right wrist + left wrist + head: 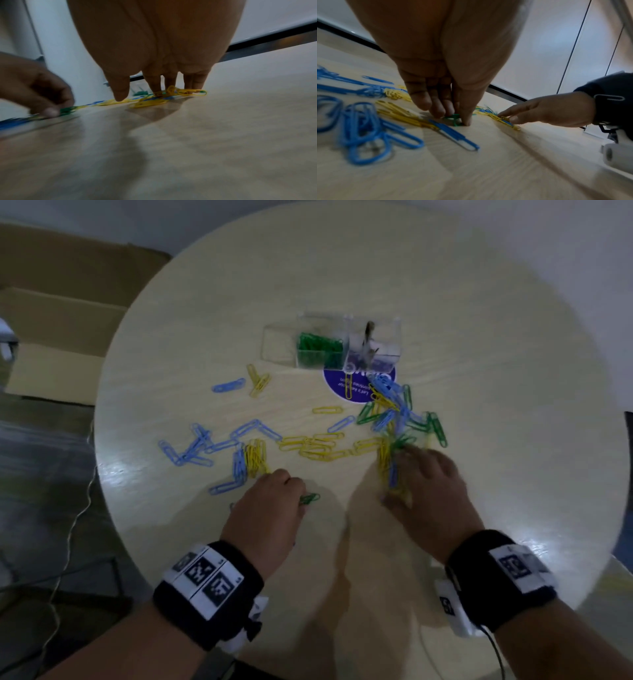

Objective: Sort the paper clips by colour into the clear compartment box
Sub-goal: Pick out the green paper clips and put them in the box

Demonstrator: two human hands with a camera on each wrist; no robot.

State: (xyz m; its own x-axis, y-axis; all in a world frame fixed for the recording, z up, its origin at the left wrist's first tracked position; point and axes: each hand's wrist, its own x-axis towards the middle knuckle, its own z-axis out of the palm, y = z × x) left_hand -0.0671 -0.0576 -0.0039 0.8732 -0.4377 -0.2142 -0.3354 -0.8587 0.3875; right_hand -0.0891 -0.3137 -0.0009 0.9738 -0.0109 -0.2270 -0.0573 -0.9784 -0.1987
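Observation:
Blue [191, 446], yellow [318, 446] and green [435, 422] paper clips lie scattered over the round table [479, 371]. The clear compartment box [279, 337] stands at the far centre, with green clips [318, 344] in its middle compartment. My left hand [291, 496] is at the near centre and pinches green clips [453, 119] between thumb and fingertips, low on the table. My right hand [407, 474] rests with straight, spread fingers [154, 86] on a mixed pile of mostly yellow clips [150, 102]; it grips nothing.
A round purple sticker [359, 386] lies just in front of the box, with one yellow clip on it. Cardboard boxes [51, 302] stand on the floor to the left, and a thin cable [78, 518] runs beside the table. The table edge is close behind my wrists.

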